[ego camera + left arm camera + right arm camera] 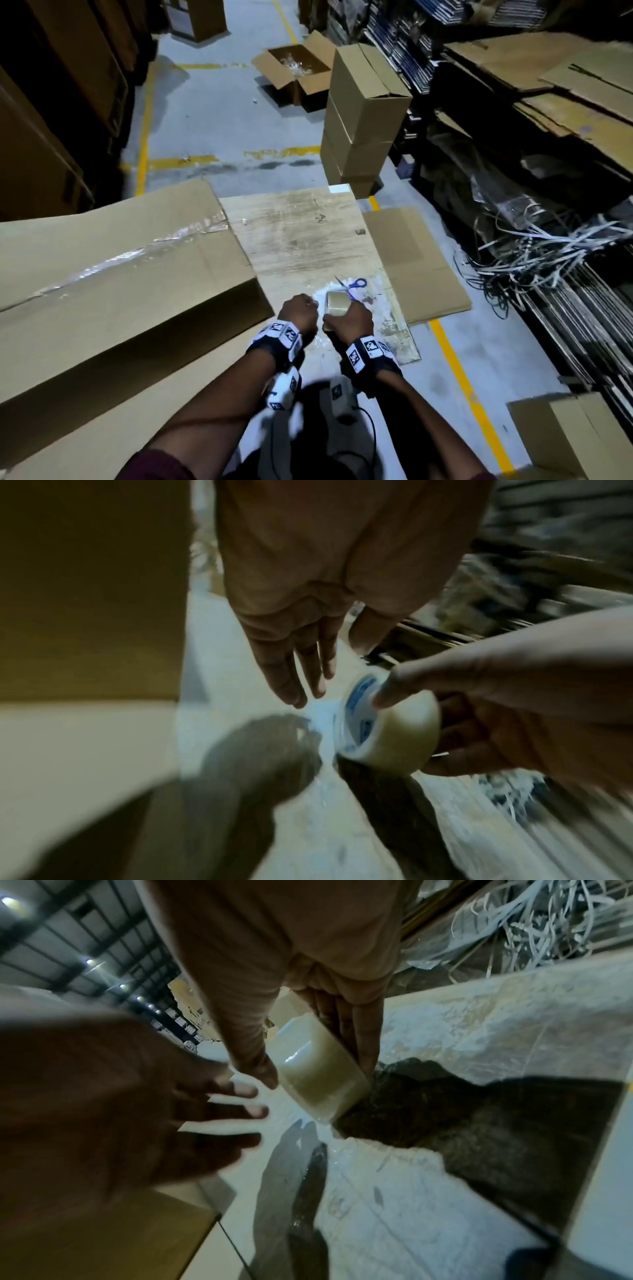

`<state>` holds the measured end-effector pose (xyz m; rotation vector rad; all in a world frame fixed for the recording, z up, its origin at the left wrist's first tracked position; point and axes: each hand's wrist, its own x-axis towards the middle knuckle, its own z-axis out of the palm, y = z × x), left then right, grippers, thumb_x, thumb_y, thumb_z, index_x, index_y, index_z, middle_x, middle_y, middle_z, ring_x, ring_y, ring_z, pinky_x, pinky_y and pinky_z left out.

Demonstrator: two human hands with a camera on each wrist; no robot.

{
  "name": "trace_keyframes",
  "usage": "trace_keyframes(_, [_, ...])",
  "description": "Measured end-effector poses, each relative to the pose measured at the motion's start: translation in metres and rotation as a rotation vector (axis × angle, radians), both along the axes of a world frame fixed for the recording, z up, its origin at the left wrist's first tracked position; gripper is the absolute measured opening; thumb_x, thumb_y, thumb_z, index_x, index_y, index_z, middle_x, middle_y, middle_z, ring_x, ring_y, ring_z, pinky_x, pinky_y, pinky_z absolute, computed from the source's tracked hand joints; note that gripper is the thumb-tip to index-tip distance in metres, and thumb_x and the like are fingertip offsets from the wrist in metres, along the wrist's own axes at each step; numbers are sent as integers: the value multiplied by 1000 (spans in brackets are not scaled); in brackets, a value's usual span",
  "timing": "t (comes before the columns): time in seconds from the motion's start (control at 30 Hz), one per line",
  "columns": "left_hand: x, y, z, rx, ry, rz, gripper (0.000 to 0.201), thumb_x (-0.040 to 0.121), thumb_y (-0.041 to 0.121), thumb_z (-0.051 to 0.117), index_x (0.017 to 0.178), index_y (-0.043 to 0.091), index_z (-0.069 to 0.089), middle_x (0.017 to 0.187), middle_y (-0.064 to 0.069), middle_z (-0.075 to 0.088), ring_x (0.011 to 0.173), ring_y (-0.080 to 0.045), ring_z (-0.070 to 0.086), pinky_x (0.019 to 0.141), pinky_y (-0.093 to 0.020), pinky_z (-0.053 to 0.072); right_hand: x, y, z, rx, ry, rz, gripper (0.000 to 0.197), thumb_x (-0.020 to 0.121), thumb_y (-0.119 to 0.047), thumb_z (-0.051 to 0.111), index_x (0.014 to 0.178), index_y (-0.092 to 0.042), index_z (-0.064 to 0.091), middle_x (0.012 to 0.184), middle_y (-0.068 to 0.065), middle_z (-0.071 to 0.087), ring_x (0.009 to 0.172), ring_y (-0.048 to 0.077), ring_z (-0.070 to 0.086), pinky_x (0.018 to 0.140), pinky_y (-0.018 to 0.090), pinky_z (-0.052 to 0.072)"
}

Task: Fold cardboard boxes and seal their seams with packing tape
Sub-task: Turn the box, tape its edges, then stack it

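Observation:
A large brown cardboard box point(120, 274) lies on its side at the left, with wrinkled clear tape along its top seam. Just right of its near corner, my right hand point(351, 320) grips a roll of clear packing tape point(336, 301) over the pale work board point(301, 233). In the right wrist view the tape roll point(318, 1080) sits between the thumb and fingers of my right hand point(308, 961). My left hand point(294, 642) hovers beside the tape roll point(400, 729) with its fingers straight and holds nothing. Blue-handled scissors point(354, 286) lie on the board just beyond the roll.
A flat cardboard sheet point(411, 260) lies on the floor right of the board. Stacked closed boxes point(359, 113) stand beyond it, with an open box point(294, 75) behind. Tangled white strapping point(548, 246) and flattened cardboard fill the right side. Another box point(575, 435) sits at the near right.

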<state>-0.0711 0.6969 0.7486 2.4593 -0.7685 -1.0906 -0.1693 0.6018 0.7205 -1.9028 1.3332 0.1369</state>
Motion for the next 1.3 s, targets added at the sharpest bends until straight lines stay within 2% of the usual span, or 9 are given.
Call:
trace_keyframes(0.1, [1, -7, -36, -25, 205, 217, 51, 106, 43, 39, 132, 3, 57, 108, -18, 67, 98, -34, 63, 84, -37, 47, -5, -8, 4, 1, -14, 44, 61, 71, -36, 84, 116, -5, 59, 107, 11, 70, 94, 28, 69, 67, 27, 48])
trace_keyframes(0.23, [0, -33, -55, -259, 850, 725, 61, 85, 81, 44, 76, 22, 52, 65, 2, 49, 62, -23, 41, 53, -25, 30, -21, -23, 8, -25, -84, 95, 52, 70, -31, 84, 109, -10, 58, 100, 5, 68, 84, 22, 64, 57, 21, 43])
trace_keyframes(0.4, [-4, -53, -40, -351, 1033, 895, 40, 97, 56, 52, 76, 23, 53, 60, 4, 52, 52, -12, 50, 54, -24, 40, -42, -40, 23, -22, -217, 180, 46, 68, -21, 87, 103, -18, 56, 85, -10, 61, 73, 11, 60, 51, 8, 40])
trace_keyframes(0.53, [1, -67, -22, -439, 1058, 953, 22, 97, 31, 64, 80, 17, 61, 60, 1, 50, 51, -12, 55, 48, -23, 55, -57, -50, 38, -45, -337, 210, 47, 68, -25, 89, 99, -19, 54, 89, -2, 67, 78, 12, 66, 61, 21, 53])
trace_keyframes(0.67, [17, -76, 21, -512, 871, 833, 14, 90, 18, 73, 98, 7, 69, 83, -5, 68, 65, -16, 64, 51, -25, 57, -68, -57, 69, -15, -505, 219, 45, 69, -20, 87, 95, -6, 53, 82, -6, 58, 68, -8, 55, 58, 8, 41])
trace_keyframes(0.83, [50, -77, 88, -605, 358, 565, 9, 88, 21, 76, 86, 12, 77, 82, -6, 74, 66, -22, 70, 53, -21, 52, -52, -63, 100, -38, -673, 239, 47, 66, -39, 80, 96, -12, 56, 88, 3, 65, 82, 22, 62, 70, 36, 52])
trace_keyframes(1.03, [108, -57, 143, -684, 72, 476, 12, 84, 8, 79, 73, 5, 76, 56, 1, 68, 53, -15, 63, 59, -26, 57, -7, -47, 147, 176, -863, 321, 27, 95, -24, 73, 118, -13, 64, 113, 4, 72, 108, 17, 68, 93, 33, 55])
trace_keyframes(1.13, [152, -35, 155, -679, -165, 466, 22, 84, 14, 79, 63, 16, 73, 55, -1, 67, 56, -18, 64, 71, -35, 61, 24, -20, 166, 235, -884, 281, 9, 103, -19, 61, 108, -13, 61, 98, -11, 67, 85, -8, 62, 82, 16, 48])
trace_keyframes(1.3, [231, 22, 170, -592, -362, 377, 15, 89, 17, 74, 77, 8, 75, 68, -16, 71, 46, -3, 60, 65, -26, 54, 71, 29, 169, 328, -869, 222, 37, 102, -39, 59, 78, -12, 64, 71, -3, 64, 67, 9, 57, 66, 28, 45])
